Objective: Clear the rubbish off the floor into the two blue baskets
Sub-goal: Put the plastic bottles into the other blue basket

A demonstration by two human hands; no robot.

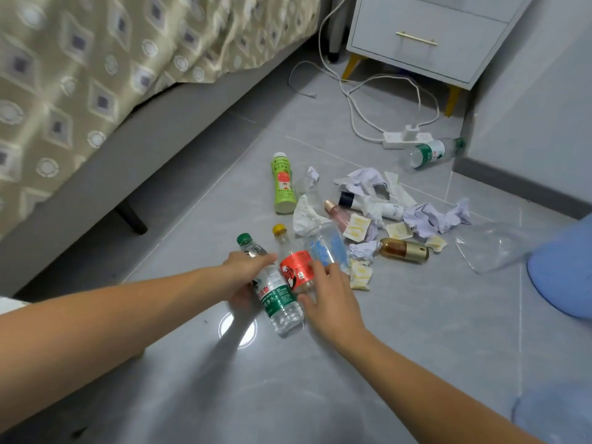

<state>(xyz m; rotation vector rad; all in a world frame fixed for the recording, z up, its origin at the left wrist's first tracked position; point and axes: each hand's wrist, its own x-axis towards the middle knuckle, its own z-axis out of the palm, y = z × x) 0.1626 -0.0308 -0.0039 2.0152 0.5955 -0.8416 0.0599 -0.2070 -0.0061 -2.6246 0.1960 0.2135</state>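
Between bed and blue basket (563,270), left hand (243,277) gripping green-capped bottle (275,293), right hand (330,296) gripping red-labelled bottle (296,270).

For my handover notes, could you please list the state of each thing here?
Left hand: grips green-capped bottle, lying.
Right hand: on red-label bottle, capped yellow.
Green juice bottle: lying, capped.
Far water bottle: lying by wall.
Gold bottle: lying.
Paper: crumpled.
Drawer: closed.
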